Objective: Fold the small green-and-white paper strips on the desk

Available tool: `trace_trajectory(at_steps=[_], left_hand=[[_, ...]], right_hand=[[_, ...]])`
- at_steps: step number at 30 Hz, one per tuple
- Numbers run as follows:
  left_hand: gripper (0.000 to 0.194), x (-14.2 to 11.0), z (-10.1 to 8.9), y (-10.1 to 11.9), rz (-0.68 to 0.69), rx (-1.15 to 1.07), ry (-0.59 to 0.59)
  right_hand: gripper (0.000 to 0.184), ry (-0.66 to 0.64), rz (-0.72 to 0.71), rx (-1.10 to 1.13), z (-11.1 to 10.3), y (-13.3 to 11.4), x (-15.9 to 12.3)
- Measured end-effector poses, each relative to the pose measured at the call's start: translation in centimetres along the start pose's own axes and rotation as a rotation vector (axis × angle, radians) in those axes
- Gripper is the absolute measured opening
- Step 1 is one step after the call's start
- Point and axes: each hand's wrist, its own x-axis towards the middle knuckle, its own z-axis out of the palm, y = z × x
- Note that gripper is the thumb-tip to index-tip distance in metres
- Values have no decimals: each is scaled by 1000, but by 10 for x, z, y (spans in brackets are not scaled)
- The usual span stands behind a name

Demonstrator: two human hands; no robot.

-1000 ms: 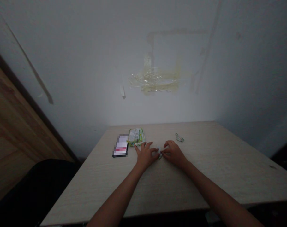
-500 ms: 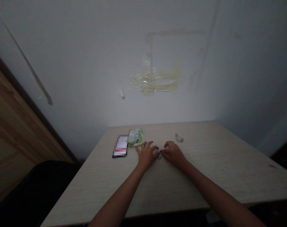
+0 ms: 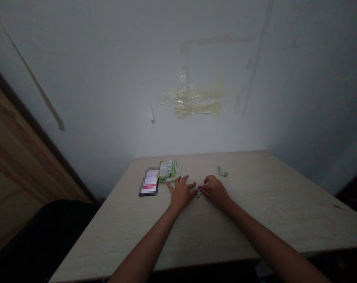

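A small green-and-white wrapper piece (image 3: 198, 194) lies on the table between my two hands, partly hidden by the fingertips. My left hand (image 3: 181, 193) rests on the tabletop with its fingers spread, the thumb tip against the left side of that piece. From the right, my right hand (image 3: 216, 190) pinches at the top of the piece with thumb and forefinger. Just beyond my left fingers is a flat green-and-white packet (image 3: 168, 171). Further back on the right, a second green-and-white wrapper strip (image 3: 222, 171) lies apart from both hands.
A phone (image 3: 149, 182) with a blurred-out screen lies left of the packet. The pale wooden table (image 3: 255, 220) meets a wall (image 3: 113, 78) with peeling clear tape (image 3: 193, 100). A dark chair-like shape (image 3: 48, 232) and wooden boards (image 3: 7, 157) stand at the left.
The small wrapper piece has turned or shifted slightly at my fingertips. Both hands keep nearly the same place, and the whole view has slid a little.
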Motion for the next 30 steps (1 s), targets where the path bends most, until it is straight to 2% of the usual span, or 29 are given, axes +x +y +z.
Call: trace_trajectory(at_steps=[6, 11, 17, 20, 26, 30], left_hand=[[33, 0, -1, 0, 4, -4, -10], [36, -1, -5, 3, -36, 2, -26], [37, -2, -5, 2, -41, 1, -17], [38, -2, -3, 1, -38, -2, -14], [37, -1, -3, -1, -24, 8, -10], [35, 1, -4, -1, -8, 0, -32]], right_hand=[[16, 19, -6, 14, 2, 3, 2], [22, 88, -65, 249, 5, 10, 2], [26, 16, 118, 422, 5, 7, -3], [25, 11, 124, 369, 2, 4, -3], [17, 9, 34, 160, -1, -1, -2], [19, 31, 18, 49, 2, -3, -1]])
